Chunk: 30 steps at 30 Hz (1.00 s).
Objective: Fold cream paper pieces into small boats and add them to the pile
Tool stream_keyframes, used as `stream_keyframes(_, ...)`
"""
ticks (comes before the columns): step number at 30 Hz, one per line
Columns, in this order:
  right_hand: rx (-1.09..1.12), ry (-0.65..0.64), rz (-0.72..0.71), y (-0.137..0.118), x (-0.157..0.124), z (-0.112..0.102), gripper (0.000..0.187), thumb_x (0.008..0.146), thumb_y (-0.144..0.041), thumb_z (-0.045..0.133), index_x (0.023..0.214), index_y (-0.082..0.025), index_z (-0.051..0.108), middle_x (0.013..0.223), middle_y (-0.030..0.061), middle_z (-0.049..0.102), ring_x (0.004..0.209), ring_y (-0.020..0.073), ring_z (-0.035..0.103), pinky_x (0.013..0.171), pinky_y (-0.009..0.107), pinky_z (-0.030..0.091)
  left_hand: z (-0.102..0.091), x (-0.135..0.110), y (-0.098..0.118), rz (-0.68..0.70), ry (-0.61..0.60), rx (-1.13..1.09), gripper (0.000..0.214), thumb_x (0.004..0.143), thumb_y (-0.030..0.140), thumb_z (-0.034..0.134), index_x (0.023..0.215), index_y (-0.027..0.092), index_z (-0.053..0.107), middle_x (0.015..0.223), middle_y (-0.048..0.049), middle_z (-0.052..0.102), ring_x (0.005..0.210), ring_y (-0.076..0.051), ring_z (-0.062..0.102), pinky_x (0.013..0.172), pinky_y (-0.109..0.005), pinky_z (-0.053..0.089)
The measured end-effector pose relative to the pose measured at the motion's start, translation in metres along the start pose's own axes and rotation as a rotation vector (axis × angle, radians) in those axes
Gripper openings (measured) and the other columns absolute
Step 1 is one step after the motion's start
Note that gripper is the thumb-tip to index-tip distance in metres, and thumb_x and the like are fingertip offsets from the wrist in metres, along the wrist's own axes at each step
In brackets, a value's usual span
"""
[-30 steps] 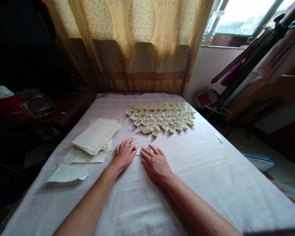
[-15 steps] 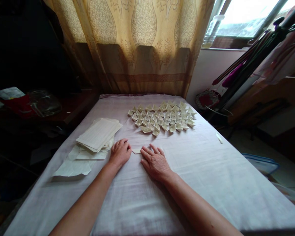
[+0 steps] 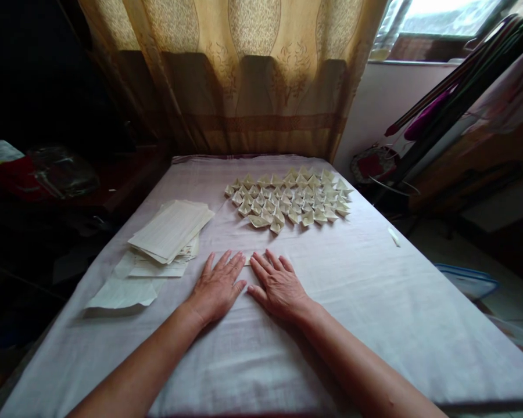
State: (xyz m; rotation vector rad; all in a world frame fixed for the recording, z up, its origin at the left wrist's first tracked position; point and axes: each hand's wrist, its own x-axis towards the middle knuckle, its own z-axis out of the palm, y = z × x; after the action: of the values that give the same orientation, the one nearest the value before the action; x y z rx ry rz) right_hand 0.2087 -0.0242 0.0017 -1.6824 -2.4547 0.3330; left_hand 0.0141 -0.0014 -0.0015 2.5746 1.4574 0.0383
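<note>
- I see the left hand (image 3: 218, 285) laid flat, palm down, with its fingers stretched forward and the thumb pointing toward the other hand; it does not grip anything.
- The right hand (image 3: 279, 285) is also flat and palm down, its fingers long and a little spread, its thumb near the left thumb; I see nothing grasped in it.
- Between the fingertips of both hands there is a small strip of paper (image 3: 248, 262). The right fingers seem to cover a part of it, so I cannot see its full shape.
- All this is on a table (image 3: 375, 337) dressed with a pale, slightly wrinkled cloth.
- Beyond the hands, rather to the right, many folded paper boats (image 3: 285, 203) stand close together in uneven rows.
- To the left of the left hand, well apart from the boats, lies a pile of paper sheets (image 3: 169, 229), not neatly aligned; a loose sheet (image 3: 124, 292) reaches out from below it, nearer to the person.
- Near the right edge rests a small white piece (image 3: 394, 237).
- Behind the table hangs a golden patterned curtain (image 3: 257, 87).
</note>
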Motion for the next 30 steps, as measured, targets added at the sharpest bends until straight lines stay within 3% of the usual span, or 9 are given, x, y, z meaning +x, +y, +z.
stream_keyframes(7, -0.013, -0.016, 0.060, 0.007, -0.008, -0.005, 0.062, 0.096, -0.053, 0.044, 0.149, -0.020, 0.039, 0.157, 0.0059, 0.032, 0.147, 0.0311, 0.023, 0.117, 0.052, 0.019, -0.005, -0.003, 0.000, -0.018, 0.016, 0.005, 0.054, 0.098, 0.039, 0.040, 0.149, 0.024, 0.037, 0.156, -0.0065, 0.035, 0.148, -0.027, 0.023, 0.120, -0.057, 0.010)
stream_keyframes(13, -0.016, 0.072, 0.044, -0.010, 0.004, -0.002, 0.060, 0.097, -0.051, 0.044, 0.148, -0.020, 0.040, 0.157, 0.0078, 0.032, 0.147, 0.0289, 0.022, 0.117, 0.052, 0.019, -0.006, -0.001, 0.002, 0.016, 0.076, 0.057, 0.049, 0.098, 0.038, 0.042, 0.144, 0.022, 0.046, 0.151, -0.0090, 0.045, 0.145, -0.030, 0.031, 0.118, -0.059, 0.015)
stream_keyframes(17, 0.023, 0.029, -0.016, -0.014, 0.011, 0.002, 0.059, 0.098, -0.053, 0.040, 0.149, -0.022, 0.040, 0.155, 0.0059, 0.038, 0.147, 0.0276, 0.023, 0.117, 0.052, 0.019, -0.002, 0.000, 0.001, 0.008, 0.062, 0.099, 0.050, 0.097, 0.036, 0.042, 0.146, 0.021, 0.044, 0.152, -0.0075, 0.042, 0.145, -0.029, 0.031, 0.119, -0.057, 0.015)
stream_keyframes(21, 0.024, 0.011, 0.048, -0.003, 0.004, -0.001, 0.057, 0.098, -0.051, 0.041, 0.148, -0.022, 0.042, 0.155, 0.0054, 0.037, 0.147, 0.0305, 0.022, 0.117, 0.055, 0.017, 0.000, -0.001, -0.001, 0.020, 0.080, 0.107, 0.051, 0.098, 0.039, 0.042, 0.146, 0.022, 0.044, 0.150, -0.0063, 0.045, 0.143, -0.030, 0.034, 0.118, -0.058, 0.017)
stream_keyframes(26, 0.042, 0.037, 0.063, 0.004, -0.001, -0.003, 0.053, 0.097, -0.043, 0.047, 0.145, -0.021, 0.045, 0.154, 0.0064, 0.039, 0.145, 0.0307, 0.027, 0.116, 0.055, 0.020, -0.001, 0.005, -0.006, 0.065, 0.225, 0.090, 0.039, 0.096, 0.032, 0.048, 0.133, 0.023, 0.057, 0.138, -0.0066, 0.059, 0.132, -0.030, 0.048, 0.114, -0.056, 0.025)
stream_keyframes(30, 0.106, 0.161, 0.078, 0.009, 0.003, 0.001, 0.050, 0.093, -0.034, 0.053, 0.140, -0.019, 0.051, 0.149, 0.0103, 0.046, 0.139, 0.0303, 0.038, 0.112, 0.051, 0.029, 0.000, 0.017, -0.010, 0.065, 0.396, 0.007, 0.030, 0.092, 0.028, 0.057, 0.120, 0.020, 0.064, 0.116, -0.0084, 0.071, 0.111, -0.027, 0.061, 0.105, -0.048, 0.039)
